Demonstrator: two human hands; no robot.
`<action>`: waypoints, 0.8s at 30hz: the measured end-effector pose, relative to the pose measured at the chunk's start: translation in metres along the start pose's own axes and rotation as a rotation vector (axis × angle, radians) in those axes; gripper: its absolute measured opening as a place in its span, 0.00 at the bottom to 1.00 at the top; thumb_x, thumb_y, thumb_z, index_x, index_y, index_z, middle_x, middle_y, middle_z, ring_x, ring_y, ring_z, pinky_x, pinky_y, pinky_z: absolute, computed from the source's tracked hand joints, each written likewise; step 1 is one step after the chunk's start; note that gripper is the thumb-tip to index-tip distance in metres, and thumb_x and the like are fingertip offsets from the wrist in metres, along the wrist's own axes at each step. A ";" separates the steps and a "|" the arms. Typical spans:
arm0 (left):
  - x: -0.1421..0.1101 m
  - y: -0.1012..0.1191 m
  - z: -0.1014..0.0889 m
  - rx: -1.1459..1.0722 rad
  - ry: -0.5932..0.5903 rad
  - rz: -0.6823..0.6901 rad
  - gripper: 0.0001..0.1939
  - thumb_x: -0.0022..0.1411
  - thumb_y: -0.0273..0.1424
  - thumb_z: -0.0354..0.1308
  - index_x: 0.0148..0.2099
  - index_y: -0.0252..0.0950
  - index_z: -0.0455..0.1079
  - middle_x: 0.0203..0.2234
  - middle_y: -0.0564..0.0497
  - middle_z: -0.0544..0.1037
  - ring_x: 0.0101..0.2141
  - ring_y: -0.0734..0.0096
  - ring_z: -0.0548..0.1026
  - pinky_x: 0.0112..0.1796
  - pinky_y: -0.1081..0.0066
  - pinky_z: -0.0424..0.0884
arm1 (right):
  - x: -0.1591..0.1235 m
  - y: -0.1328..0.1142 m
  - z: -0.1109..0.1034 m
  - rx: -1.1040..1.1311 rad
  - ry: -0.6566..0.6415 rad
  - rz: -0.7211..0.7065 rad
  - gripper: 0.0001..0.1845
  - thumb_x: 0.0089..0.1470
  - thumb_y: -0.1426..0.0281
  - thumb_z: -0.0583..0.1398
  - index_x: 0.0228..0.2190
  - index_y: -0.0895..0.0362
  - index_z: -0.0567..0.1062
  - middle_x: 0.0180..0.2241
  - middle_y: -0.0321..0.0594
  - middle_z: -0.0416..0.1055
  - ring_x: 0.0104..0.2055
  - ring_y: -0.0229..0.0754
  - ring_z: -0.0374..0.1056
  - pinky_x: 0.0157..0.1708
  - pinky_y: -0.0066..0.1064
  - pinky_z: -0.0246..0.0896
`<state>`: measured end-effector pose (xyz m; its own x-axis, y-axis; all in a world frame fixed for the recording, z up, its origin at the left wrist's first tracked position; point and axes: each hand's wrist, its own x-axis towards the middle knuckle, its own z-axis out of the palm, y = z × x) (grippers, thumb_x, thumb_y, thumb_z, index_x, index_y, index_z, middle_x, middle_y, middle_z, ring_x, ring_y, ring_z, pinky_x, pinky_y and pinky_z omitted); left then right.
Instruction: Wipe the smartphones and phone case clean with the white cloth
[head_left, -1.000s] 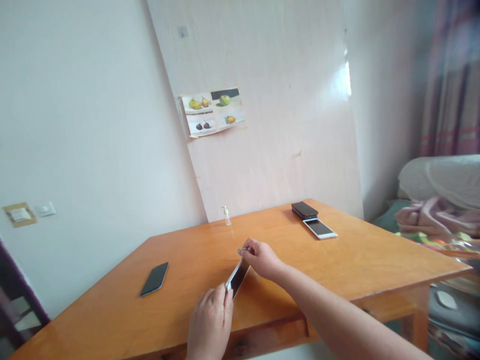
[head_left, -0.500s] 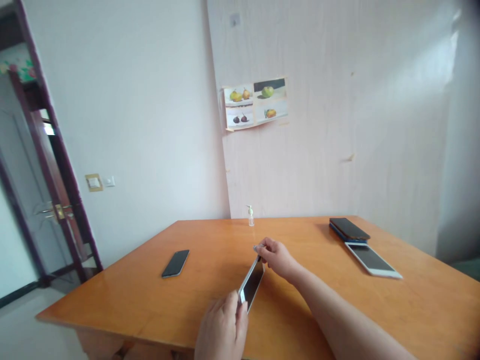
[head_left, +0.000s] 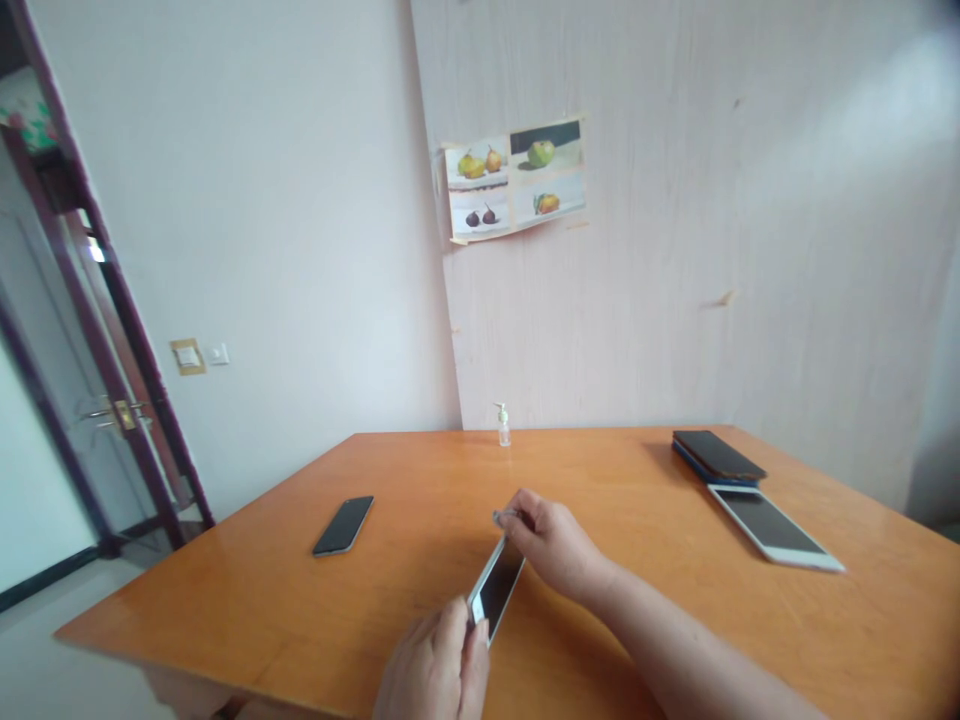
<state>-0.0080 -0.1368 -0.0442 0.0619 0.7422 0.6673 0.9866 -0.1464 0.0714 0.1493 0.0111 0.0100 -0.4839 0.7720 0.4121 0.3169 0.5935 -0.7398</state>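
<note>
The left hand (head_left: 433,662) is clamping the near end of a white-framed smartphone (head_left: 501,588), its thumb lying along the front and its fingers wrapping the left edge. The phone is tilting on its long edge, between the 2 hands over the near middle of the desk (head_left: 262,620); whether its lower edge is touching the wood, I cannot tell. The right hand (head_left: 555,540) is sitting at the far end, thumb and fingertips pinching together on a small pale item (head_left: 498,517), too small to identify. Whether that grip is also clasping the phone is being hidden by the fingers.

The main risk is seeming to be a slip: only the near end is clearly being held, so a sideways push from the right hand could be twisting the phone out of the left grip and onto the desk. A thumb pressing hard on the front could be leaving smudges.

A black smartphone (head_left: 343,526) is lying well apart on the left, a pump bottle (head_left: 503,425) is standing upright behind, and a white tablet (head_left: 780,528) is lying just beside a dark device (head_left: 716,455) on the right, so a knock is looking unlikely.
</note>
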 end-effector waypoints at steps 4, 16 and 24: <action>0.002 0.002 -0.002 0.010 0.001 0.004 0.06 0.69 0.33 0.47 0.39 0.42 0.63 0.24 0.51 0.76 0.26 0.65 0.76 0.26 0.71 0.66 | 0.016 0.013 -0.009 -0.043 0.105 0.084 0.14 0.58 0.59 0.56 0.26 0.53 0.68 0.21 0.32 0.66 0.24 0.36 0.61 0.26 0.26 0.51; 0.001 0.002 -0.001 0.009 0.014 -0.009 0.06 0.69 0.33 0.47 0.38 0.42 0.63 0.24 0.51 0.76 0.25 0.65 0.77 0.25 0.71 0.65 | -0.018 -0.022 0.001 -0.012 -0.124 -0.096 0.12 0.59 0.60 0.55 0.28 0.53 0.70 0.23 0.33 0.70 0.24 0.35 0.63 0.24 0.26 0.49; 0.006 0.010 -0.008 -0.010 0.000 -0.021 0.08 0.69 0.32 0.45 0.36 0.41 0.63 0.23 0.50 0.76 0.24 0.66 0.76 0.24 0.71 0.65 | 0.002 -0.001 -0.008 -0.116 0.045 0.020 0.13 0.59 0.59 0.55 0.28 0.53 0.70 0.22 0.33 0.69 0.25 0.37 0.63 0.26 0.27 0.50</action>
<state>0.0008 -0.1388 -0.0340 0.0412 0.7450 0.6658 0.9862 -0.1374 0.0926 0.1546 0.0142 0.0157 -0.4404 0.7916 0.4236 0.4192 0.5985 -0.6827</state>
